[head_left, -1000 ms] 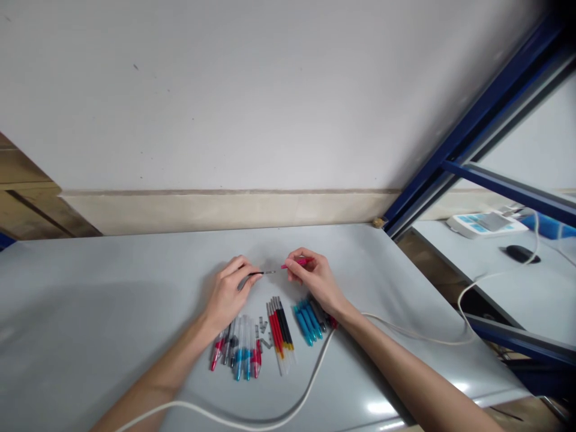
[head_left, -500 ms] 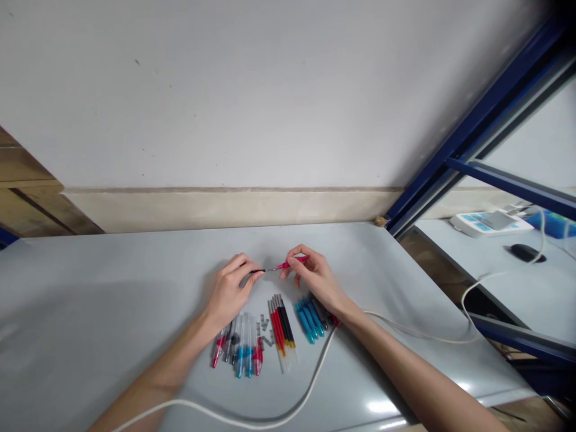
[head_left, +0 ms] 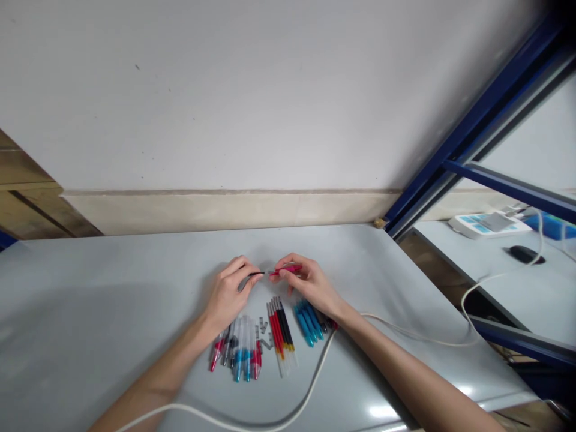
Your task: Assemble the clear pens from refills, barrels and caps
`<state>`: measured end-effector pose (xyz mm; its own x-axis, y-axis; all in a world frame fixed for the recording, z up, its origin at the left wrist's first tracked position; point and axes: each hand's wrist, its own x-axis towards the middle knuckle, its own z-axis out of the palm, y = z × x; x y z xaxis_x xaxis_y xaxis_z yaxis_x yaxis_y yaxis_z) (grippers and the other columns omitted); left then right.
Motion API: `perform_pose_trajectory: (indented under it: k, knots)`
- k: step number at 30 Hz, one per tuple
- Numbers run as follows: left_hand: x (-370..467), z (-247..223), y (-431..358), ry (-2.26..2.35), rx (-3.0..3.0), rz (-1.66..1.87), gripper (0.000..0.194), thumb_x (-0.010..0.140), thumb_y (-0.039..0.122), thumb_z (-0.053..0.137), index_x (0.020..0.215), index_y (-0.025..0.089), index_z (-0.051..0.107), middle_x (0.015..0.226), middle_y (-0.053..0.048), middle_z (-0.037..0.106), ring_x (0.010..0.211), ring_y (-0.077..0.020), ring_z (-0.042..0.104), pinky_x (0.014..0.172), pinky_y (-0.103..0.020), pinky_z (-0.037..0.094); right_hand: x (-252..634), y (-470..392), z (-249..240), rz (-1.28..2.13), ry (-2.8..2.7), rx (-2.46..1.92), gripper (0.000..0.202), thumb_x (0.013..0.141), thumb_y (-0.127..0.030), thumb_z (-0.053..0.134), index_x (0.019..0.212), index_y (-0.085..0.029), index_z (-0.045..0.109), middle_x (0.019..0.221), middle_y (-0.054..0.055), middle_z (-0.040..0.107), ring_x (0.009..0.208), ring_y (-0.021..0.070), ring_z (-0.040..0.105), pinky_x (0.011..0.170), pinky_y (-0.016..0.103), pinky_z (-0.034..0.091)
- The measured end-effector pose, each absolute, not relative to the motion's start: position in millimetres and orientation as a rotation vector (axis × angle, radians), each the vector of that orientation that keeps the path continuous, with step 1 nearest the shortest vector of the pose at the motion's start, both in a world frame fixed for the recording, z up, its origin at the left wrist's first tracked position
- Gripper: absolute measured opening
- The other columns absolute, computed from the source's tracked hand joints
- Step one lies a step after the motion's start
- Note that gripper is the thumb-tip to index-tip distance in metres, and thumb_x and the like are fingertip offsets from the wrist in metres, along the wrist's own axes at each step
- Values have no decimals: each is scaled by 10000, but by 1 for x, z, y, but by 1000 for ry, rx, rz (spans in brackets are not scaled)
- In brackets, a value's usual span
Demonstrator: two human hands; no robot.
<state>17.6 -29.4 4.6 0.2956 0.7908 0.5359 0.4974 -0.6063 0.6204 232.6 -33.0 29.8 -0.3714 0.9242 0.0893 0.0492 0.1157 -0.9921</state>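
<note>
My left hand point(head_left: 229, 292) pinches a thin black pen refill point(head_left: 257, 274), its metal tip pointing right. Opposite it, my right hand point(head_left: 311, 287) grips a pink pen barrel part point(head_left: 293, 269), whose end is lined up with the refill's tip; whether the tip is inside it I cannot tell. Below my hands lie red and black refills point(head_left: 281, 327) in a row. Clear pen barrels point(head_left: 243, 339) with pink, blue and dark ends are at lower left, beside small grey clips point(head_left: 263, 329). Blue pen parts point(head_left: 308, 323) lie under my right wrist, next to partly hidden dark and red ones.
A white cable point(head_left: 310, 393) runs across the grey table point(head_left: 112, 258) and below my right forearm. Behind is a wall point(head_left: 252, 108). At right, past a blue metal frame point(head_left: 495, 174), a white device point(head_left: 488, 224) and a black mouse point(head_left: 525, 254) rest on another table.
My right hand has moved left with the pink barrel part, bringing it over or against the refill's metal tip. My left hand has stayed almost still.
</note>
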Motion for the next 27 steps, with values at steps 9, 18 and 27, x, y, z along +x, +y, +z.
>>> perform_pose_trajectory:
  k: [9,18,27]
  knots:
    - [17,4,-31,1107,2288,1244,157,1001,192,528,971,190,682,898,-33,598,834,-144,591,764,-268,476,227,-41,31,1352,-1622,-1005,194,950,-321,578,1114,-224,536,988,73,715,956,223,687,651,291,541]
    - [15,1,-28,1138,2257,1258,154,1001,225,542,962,195,688,902,-44,610,854,-158,597,779,-284,481,231,-37,29,1290,-1619,-1052,218,954,-342,574,1134,-231,521,982,73,727,940,221,681,642,295,525]
    - [16,4,-28,1144,2247,1262,161,1003,225,536,970,195,691,888,-38,606,841,-155,598,766,-275,475,230,-33,35,1344,-1366,-1016,264,929,-463,621,955,-227,507,914,82,737,833,228,701,572,291,519]
